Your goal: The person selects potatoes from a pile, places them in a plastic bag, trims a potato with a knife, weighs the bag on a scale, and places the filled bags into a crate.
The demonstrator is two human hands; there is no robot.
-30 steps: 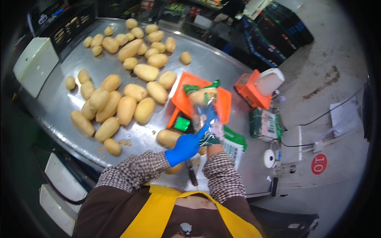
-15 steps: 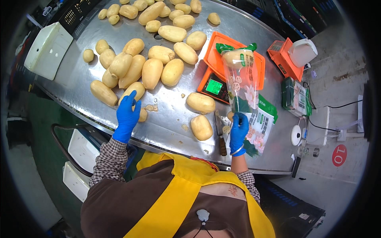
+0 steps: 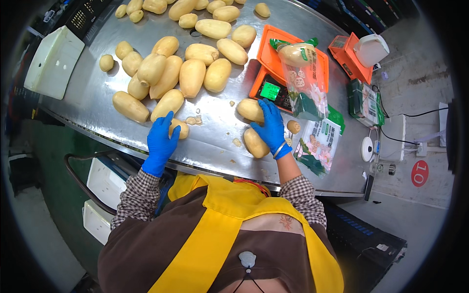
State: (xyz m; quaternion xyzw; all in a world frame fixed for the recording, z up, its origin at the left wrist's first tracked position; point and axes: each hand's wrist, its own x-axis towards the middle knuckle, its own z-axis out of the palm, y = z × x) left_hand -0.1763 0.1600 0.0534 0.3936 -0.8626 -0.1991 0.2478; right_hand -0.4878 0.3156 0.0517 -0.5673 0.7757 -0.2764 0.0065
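Observation:
My left hand [image 3: 162, 142], in a blue glove, rests with thumb and forefinger apart beside a small lotus root piece [image 3: 181, 130]. Its fingertips reach the near end of a longer peeled lotus root [image 3: 168, 103]. My right hand [image 3: 271, 126], also gloved in blue, has its fingers around the right end of a lotus root [image 3: 249, 110]; part of that root is hidden. A second lotus root [image 3: 255, 143] lies just below, against the hand. Right of the hand is a small round lotus root end [image 3: 293, 127].
An orange scale [image 3: 267, 54] bears a clear bag [image 3: 307, 85] with a lotus root inside. A flat printed bag [image 3: 320, 141] lies near it. Several lotus roots [image 3: 192, 78] cover the metal table's [image 3: 215, 132] left and far parts. A white bin [image 3: 53, 63] stands left.
My right hand has left the small round end on the table and moved up and left onto the lotus root. My left hand has drawn back slightly. The whole view has shifted.

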